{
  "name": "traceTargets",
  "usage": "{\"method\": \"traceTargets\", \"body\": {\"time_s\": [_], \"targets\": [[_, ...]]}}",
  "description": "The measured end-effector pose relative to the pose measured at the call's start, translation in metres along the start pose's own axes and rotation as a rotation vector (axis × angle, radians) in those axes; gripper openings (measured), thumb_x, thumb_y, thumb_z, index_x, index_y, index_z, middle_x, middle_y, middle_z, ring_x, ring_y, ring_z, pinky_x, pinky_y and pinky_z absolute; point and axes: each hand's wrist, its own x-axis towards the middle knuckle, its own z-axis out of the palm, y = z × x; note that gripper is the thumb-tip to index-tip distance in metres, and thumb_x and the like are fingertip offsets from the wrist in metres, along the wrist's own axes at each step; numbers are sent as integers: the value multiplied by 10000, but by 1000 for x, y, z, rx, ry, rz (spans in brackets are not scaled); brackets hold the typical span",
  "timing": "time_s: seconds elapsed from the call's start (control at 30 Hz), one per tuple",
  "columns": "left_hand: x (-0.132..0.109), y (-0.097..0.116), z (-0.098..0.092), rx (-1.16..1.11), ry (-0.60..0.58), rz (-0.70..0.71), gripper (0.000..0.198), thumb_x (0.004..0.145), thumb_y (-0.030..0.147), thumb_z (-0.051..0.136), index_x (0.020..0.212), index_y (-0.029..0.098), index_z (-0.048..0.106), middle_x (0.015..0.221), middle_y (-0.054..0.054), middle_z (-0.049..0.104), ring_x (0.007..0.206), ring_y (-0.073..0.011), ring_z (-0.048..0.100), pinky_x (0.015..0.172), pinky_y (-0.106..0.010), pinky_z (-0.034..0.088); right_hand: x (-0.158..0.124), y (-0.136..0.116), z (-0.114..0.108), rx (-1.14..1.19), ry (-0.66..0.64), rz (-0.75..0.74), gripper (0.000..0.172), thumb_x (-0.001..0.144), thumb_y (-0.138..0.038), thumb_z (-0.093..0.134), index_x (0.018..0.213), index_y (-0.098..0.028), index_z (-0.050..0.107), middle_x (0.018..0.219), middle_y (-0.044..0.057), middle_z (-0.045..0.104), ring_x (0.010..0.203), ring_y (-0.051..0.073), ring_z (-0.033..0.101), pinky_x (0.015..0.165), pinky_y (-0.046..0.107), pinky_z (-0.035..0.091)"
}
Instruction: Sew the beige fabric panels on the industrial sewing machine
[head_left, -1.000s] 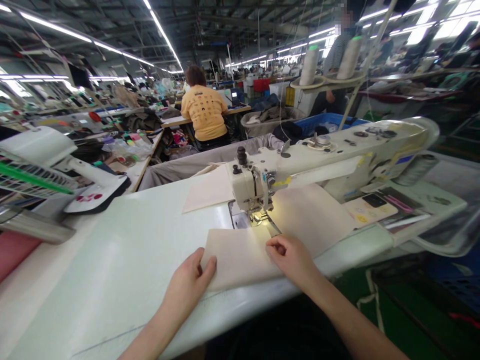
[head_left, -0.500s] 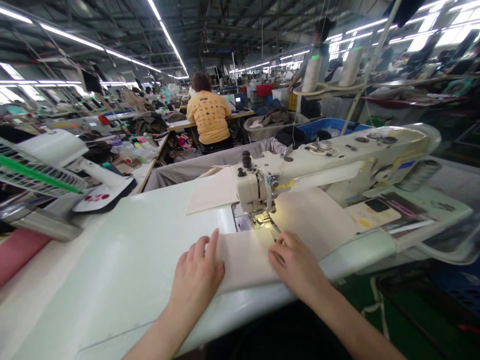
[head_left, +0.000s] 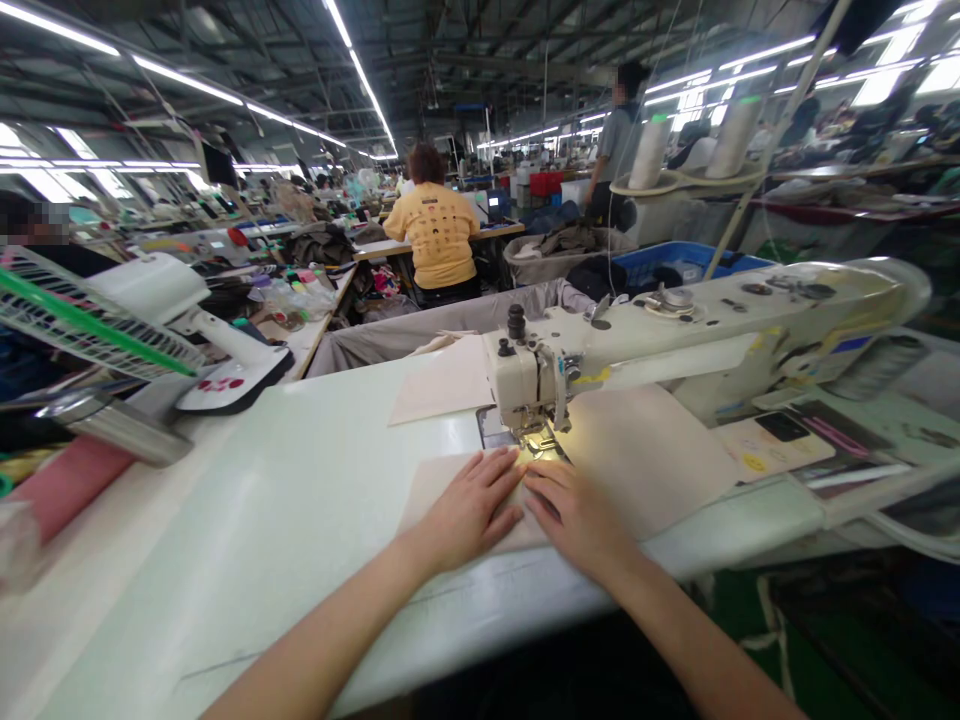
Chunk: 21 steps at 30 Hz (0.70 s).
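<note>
My left hand point(head_left: 476, 505) lies flat with fingers stretched over a cream fabric piece point(head_left: 424, 490), its fingertips close to the lit presser foot point(head_left: 541, 440) of the sewing machine point(head_left: 521, 380). Just right of it, my right hand point(head_left: 577, 515) has bent fingers and thumb drawn together at the same fabric, right in front of the presser foot. The fingertips of both hands almost meet. What lies under them is hidden. More cream fabric point(head_left: 645, 460) spreads to the right under the machine arm, and another cream piece point(head_left: 442, 382) rests behind the needle area.
On the left stand a white fan point(head_left: 232, 350) and a steel flask point(head_left: 112, 425) beside a pink roll point(head_left: 71, 490). A phone point(head_left: 781, 427) lies at the right. Thread cones point(head_left: 649, 152) rise behind the machine. A person in a yellow shirt point(head_left: 433, 235) sits ahead.
My left hand has moved right and forward, from the fabric's left side to beside my right hand. The fabric has turned, and the camera view has swung slightly left.
</note>
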Motion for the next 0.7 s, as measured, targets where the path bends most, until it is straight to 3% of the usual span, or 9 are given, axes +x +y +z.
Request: {"method": "traceTargets", "body": {"time_s": [0.17, 0.7], "targets": [[6, -1, -5, -16, 26, 32, 474, 998, 312, 518, 1452, 180, 483, 1510, -157, 474, 1416, -298, 429, 1189, -514, 340, 0, 3, 4, 21, 29, 27, 224, 935, -133, 546, 1080, -197, 705, 1180, 119, 692, 1128, 255, 633, 1015, 468, 529], [9, -10, -4, 17, 29, 62, 452, 998, 323, 522, 1424, 173, 512, 1525, -161, 449, 1428, -299, 409, 1196, -497, 321, 5, 0, -2, -10, -1, 43, 209, 937, -133, 563, 1075, -198, 706, 1187, 111, 697, 1132, 255, 625, 1013, 454, 529]]}}
